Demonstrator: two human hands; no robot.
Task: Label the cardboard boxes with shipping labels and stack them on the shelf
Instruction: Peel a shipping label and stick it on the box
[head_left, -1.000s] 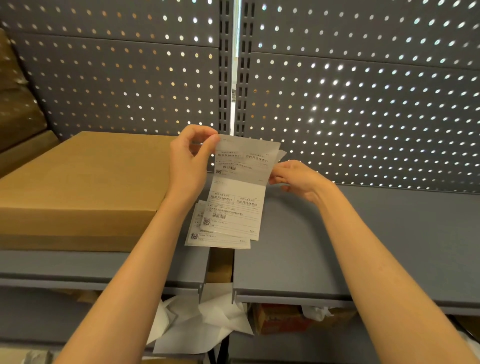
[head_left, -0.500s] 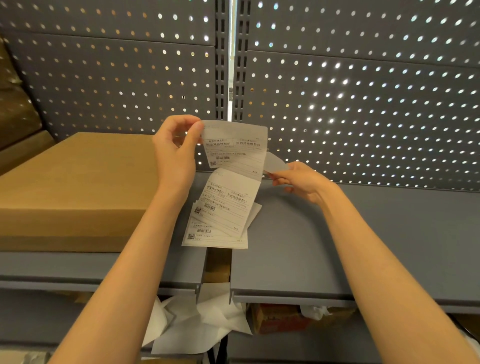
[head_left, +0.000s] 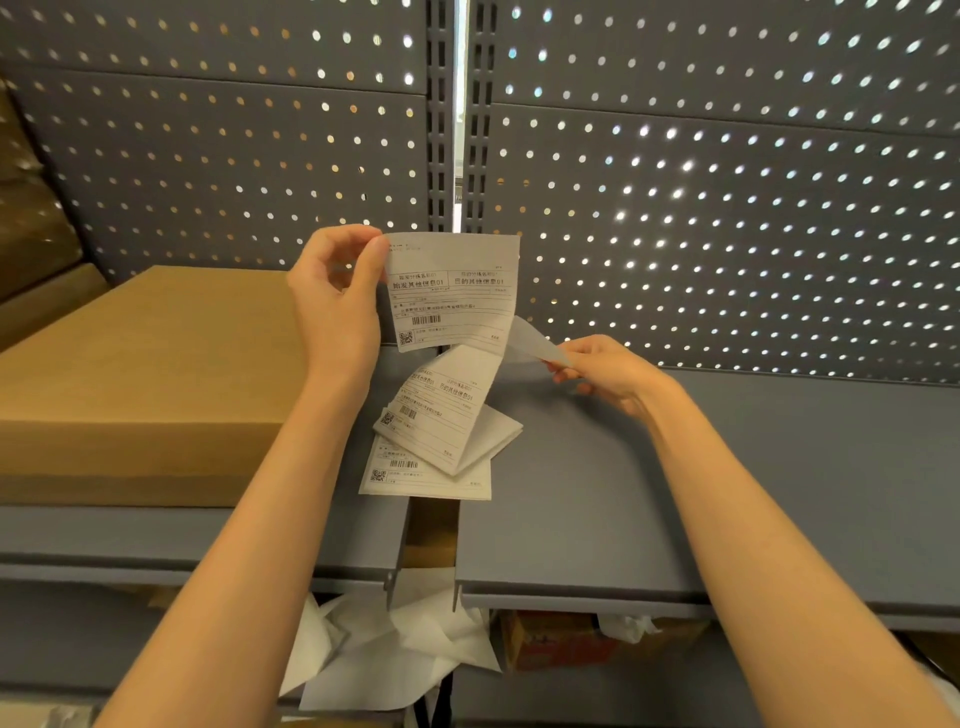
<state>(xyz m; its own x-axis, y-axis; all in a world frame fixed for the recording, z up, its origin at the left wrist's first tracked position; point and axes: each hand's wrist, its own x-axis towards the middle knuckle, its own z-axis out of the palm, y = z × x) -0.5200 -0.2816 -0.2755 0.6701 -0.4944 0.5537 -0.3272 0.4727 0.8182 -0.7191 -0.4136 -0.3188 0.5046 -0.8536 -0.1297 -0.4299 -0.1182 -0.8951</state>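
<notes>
1. Left hand (head_left: 337, 312): raised in front of the grey perforated metal back panel (head_left: 727, 208), closed in a pinch, thumb and fingers clamping the upper left corner of the top white printed shipping label (head_left: 454, 291).
2. The top label hangs upright, print facing the camera: barcode, QR code and boxed text are visible. It is partly separated from what lies behind it along its right and lower edges.
3. Right hand (head_left: 605, 371): lower and to the right, closed in a pinch on a translucent white backing strip (head_left: 530, 343) that curls away from the lower right edge of the top label.
4. Below the top label, a fan-folded chain of white labels (head_left: 441, 421) hangs in zigzag folds; its lowest sheets appear to rest on the flat grey metal shelf (head_left: 779, 493), though contact cannot be confirmed.
5. A large flat brown cardboard box (head_left: 145, 379) lies on the left part of the same shelf, just left of the left forearm. No label shows on its visible faces.
6. Both hands are apart from the box.
7. Under the shelf edge, crumpled white paper sheets (head_left: 395, 654) lie on the lower level, with a red-and-brown printed carton (head_left: 561, 642) to their right, partly hidden.
</notes>
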